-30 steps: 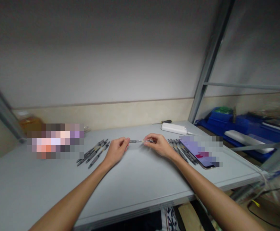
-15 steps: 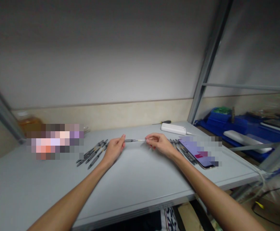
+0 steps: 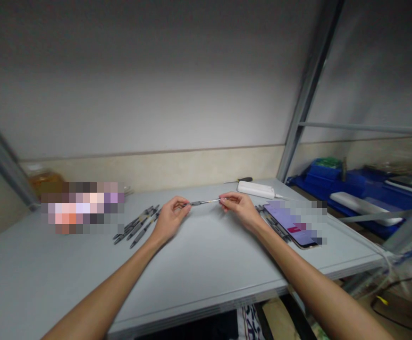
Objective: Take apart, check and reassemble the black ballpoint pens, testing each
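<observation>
Above the middle of the table, my left hand [image 3: 172,219] pinches a dark grey pen barrel [image 3: 196,203] between thumb and fingers. A thin, pale pen refill [image 3: 211,201] sticks out of the barrel's right end. My right hand [image 3: 240,208] is closed on the refill's far end, its fingertips hiding the tip. Left of my left hand lies a loose group of grey pens [image 3: 140,227], side by side. More dark pens [image 3: 278,226] lie beyond my right wrist, partly covered by it, along the edge of a phone [image 3: 285,219] with a lit screen.
A white power strip [image 3: 255,189] with a cord and a screwdriver [image 3: 245,179] lie by the back wall. An amber container [image 3: 46,183] and a pixelated patch occupy the left. Metal posts [image 3: 306,94] frame the table [image 3: 198,269]; blue items [image 3: 333,177] lie beyond the right one.
The pen barrel and refill have shifted slightly right and tilted, the right end now higher. My left-hand fingers have changed their grip to a fingertip pinch; my right hand moved a little right.
</observation>
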A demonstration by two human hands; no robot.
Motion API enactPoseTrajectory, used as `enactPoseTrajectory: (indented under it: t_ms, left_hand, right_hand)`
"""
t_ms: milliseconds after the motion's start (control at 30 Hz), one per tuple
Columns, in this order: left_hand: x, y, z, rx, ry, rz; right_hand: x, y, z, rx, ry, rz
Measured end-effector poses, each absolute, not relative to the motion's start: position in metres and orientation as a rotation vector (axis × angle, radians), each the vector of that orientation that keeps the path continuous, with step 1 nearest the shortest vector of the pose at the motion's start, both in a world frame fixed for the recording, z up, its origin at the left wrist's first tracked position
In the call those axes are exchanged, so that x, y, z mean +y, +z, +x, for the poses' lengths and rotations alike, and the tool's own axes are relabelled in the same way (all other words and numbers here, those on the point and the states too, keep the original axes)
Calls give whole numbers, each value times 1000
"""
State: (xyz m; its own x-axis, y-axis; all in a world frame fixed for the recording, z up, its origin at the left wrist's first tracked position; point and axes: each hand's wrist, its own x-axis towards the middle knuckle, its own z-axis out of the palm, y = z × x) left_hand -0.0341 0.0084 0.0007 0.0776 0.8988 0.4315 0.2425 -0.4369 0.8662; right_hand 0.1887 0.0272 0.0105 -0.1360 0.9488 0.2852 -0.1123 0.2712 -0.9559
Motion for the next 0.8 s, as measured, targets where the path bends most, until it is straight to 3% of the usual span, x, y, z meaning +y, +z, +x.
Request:
enactPoseTrajectory:
  t_ms: [300,800]
  left_hand:
    - [10,-1,-35,1433,1262,1798]
    - [16,1,-38,1334,1451,1439]
  right_hand:
    - [26,9,189,-1389,1104,-856]
    - [33,13,196,-970,1109,-809]
